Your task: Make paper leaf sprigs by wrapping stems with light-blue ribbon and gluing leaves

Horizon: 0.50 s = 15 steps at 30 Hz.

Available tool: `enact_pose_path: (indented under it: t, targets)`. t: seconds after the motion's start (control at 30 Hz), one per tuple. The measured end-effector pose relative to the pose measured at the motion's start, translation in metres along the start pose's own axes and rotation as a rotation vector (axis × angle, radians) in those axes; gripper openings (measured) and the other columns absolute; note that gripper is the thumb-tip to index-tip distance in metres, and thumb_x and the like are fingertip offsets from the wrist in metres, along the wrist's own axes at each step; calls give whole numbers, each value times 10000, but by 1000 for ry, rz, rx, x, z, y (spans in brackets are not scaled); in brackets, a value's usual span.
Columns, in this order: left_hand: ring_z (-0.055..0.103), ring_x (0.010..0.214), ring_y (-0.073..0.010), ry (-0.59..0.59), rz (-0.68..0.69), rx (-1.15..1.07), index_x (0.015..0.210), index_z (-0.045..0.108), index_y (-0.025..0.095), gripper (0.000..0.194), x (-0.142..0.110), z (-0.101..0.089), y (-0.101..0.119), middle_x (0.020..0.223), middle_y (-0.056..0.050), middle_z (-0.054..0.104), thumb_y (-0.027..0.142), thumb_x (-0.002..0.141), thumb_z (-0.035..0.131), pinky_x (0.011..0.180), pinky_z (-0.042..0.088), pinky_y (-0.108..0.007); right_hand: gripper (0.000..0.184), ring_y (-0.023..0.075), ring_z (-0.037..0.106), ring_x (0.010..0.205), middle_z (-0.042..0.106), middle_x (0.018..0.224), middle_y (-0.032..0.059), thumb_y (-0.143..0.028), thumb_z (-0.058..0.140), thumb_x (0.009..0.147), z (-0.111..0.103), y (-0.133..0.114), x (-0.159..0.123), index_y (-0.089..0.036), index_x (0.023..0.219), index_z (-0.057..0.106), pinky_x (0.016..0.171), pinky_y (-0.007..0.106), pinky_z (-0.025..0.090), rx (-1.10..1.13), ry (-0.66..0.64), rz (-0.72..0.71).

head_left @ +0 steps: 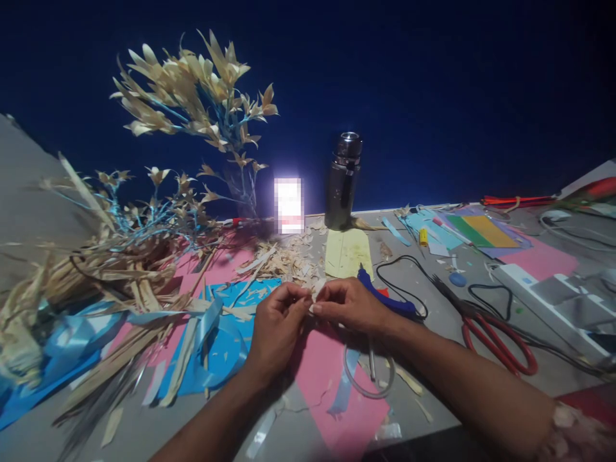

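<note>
Both hands meet over the middle of the table, fingertips pinched close together. Between them shows a small pale piece of dried husk (316,290), mostly hidden by the fingers. My left hand (283,324) is closed, thumb against the fingers at the piece's left side. From the right, my right hand (353,305) pinches it with thumb and forefinger. Pink paper (320,369) lies below the hands, and a heap of husk scraps (289,260) is just beyond them. A blue glue gun (389,298) lies close to the right hand.
Red-handled scissors (498,340) lie at right, near a white divided tray (548,314). A dark flask (342,183) and a bright phone-like screen (289,205) stand behind. Husk flowers on blue stems (192,102) rise at left above blue paper (235,333), ribbon and husk strips.
</note>
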<state>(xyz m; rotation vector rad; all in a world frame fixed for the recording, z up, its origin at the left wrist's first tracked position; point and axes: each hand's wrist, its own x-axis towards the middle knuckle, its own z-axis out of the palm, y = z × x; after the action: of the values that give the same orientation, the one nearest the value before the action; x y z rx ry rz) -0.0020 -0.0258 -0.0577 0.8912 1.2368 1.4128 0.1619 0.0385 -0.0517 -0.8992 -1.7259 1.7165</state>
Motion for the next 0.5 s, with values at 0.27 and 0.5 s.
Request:
enact_pose_path:
  t: [0.27,0.5]
  targets:
    - [347,380,-66,-160,-255,-389,809,527,201,307,7,-5,2,460,96,452,362,810,789,390,300,-170,371,70,445,491,567,554,-60,-422,905,655,12,5,3,-155,728,658,518,219,355,468,124,34]
    - [372,375,-78,-229,-274,-447,789,488,211,315,0,4,-9,471,70,495,360,839,761,392,304,-183,336,117,615,527,677,607,-14,-343,915,672,26,20,3,-149,805,675,561,229,477,562,172,-46]
